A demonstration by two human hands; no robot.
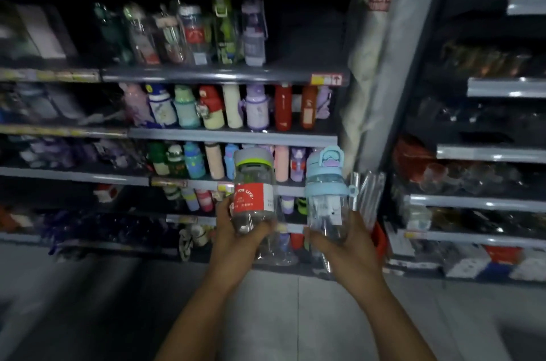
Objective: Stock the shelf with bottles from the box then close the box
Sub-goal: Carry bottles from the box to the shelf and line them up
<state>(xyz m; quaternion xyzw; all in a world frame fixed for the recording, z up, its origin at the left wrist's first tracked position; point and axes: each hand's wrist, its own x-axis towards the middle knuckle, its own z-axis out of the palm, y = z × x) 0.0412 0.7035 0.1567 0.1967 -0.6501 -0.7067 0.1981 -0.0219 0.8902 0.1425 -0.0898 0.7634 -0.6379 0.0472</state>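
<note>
Head view: left hand (236,238) curls its fingers (261,230) round a clear grey-lidded bottle (254,192), right hand (345,245) grips a clear blue-lidded bottle (325,198), both upright before a bottle-packed shelf (233,136).

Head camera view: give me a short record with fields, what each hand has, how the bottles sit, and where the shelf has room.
left hand: fingers grip the grey-lidded bottle, red label, near its base
right hand: fingers grip the blue-lidded bottle near its base
bottle pose: both roughly upright, side by side, apart
open room: dark gap on the shelf right of the purple bottle
box: not in view
</note>
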